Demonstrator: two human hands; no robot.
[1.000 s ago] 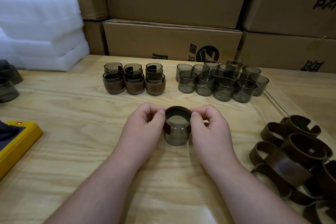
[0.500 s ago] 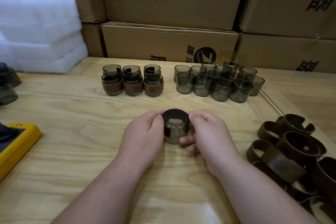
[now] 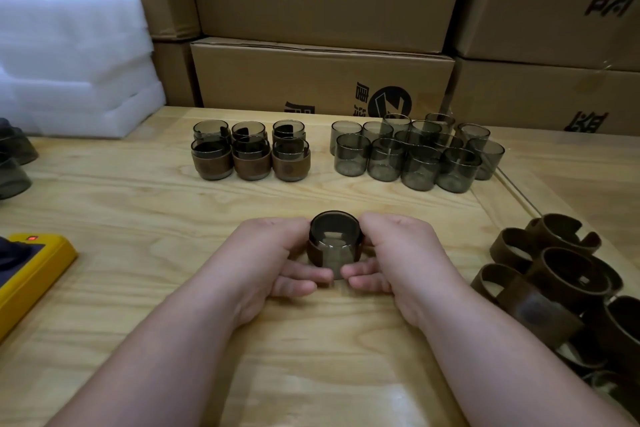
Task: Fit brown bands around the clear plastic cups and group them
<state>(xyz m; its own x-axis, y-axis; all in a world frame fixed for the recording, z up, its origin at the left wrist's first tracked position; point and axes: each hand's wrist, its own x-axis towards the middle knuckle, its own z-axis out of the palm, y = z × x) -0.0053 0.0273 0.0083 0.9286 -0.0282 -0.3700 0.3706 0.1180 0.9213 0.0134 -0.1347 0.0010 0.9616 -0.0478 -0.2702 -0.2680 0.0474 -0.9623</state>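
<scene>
Two hands (image 3: 277, 253) (image 3: 398, 253) around one cup (image 3: 335, 246) (brown band (image 3: 316, 255) on).

This was a packing or assembly bench in a stockroom or small warehouse. The wooden worktable (image 3: 138, 204) was the landmark: directly behind it rose stacked cardboard cartons (image 3: 322, 76) printed with black characters and a round logo. At its far left corner lay a pile of white foam sheets (image 3: 72, 66). On the table stood batches of identical smoked cups (image 3: 412, 152), with a heap of brown bands (image 3: 568, 284) at its right edge
</scene>
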